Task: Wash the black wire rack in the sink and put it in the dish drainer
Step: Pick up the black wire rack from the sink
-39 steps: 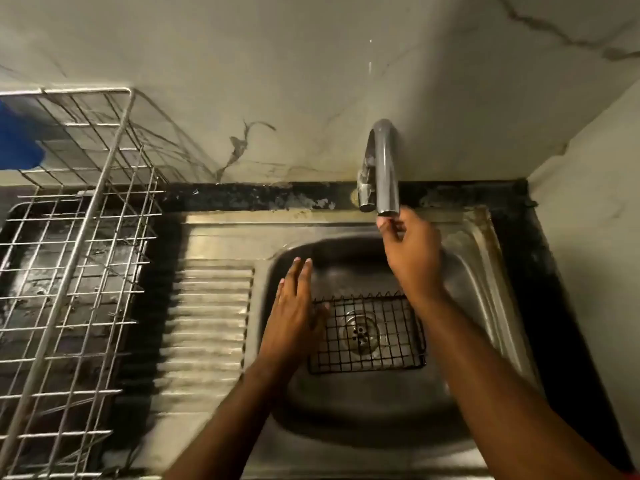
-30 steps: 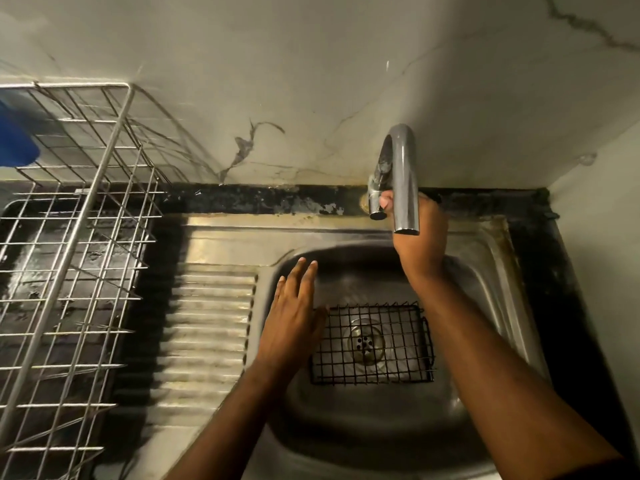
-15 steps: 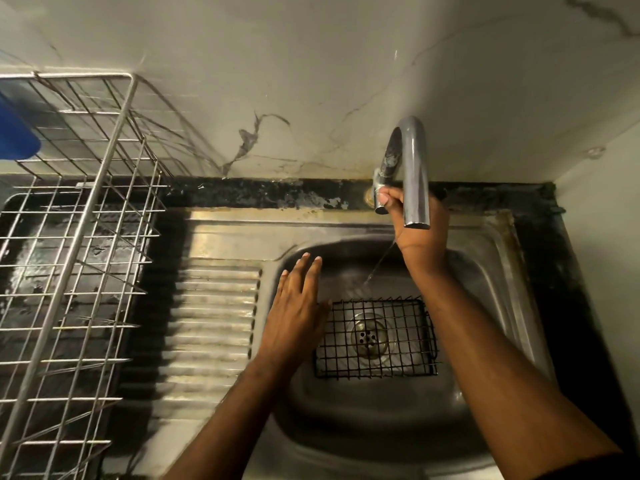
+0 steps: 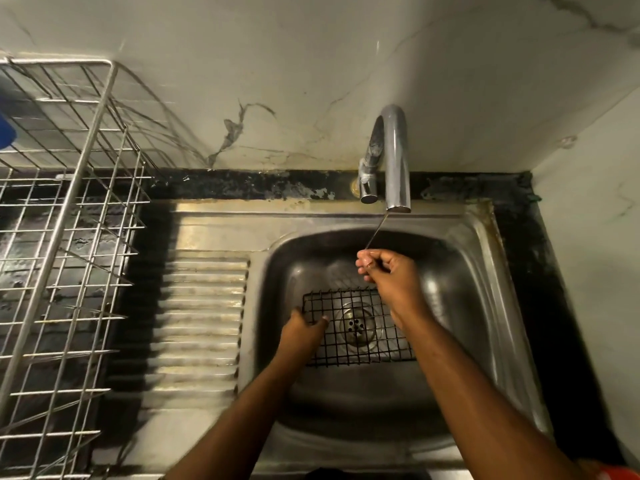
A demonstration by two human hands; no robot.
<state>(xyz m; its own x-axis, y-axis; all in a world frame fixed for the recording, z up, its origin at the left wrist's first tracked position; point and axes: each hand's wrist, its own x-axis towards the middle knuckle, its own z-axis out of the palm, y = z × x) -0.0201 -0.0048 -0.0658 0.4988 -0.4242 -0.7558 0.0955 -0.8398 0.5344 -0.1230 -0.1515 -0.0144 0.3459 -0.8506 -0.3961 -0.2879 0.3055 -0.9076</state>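
Head view: the black wire rack (image 4: 360,327) lies flat on the sink (image 4: 485,306) floor over the drain, the left hand (image 4: 303,332) gripping its left edge with fingers curled round the wire, while just beyond and above it the right hand (image 4: 389,275) has its fingers curled loosely under a thin stream from the tap (image 4: 394,157), holding nothing. With only one wet hand on one edge, the rack could slip or tip and catch on the basin wall as it lifts. Room is tight to the right of the right hand, where wall and basin side crowd in, but open left of the left hand across the ribbed drainboard (image 4: 204,317) to the dish drainer (image 4: 65,237).
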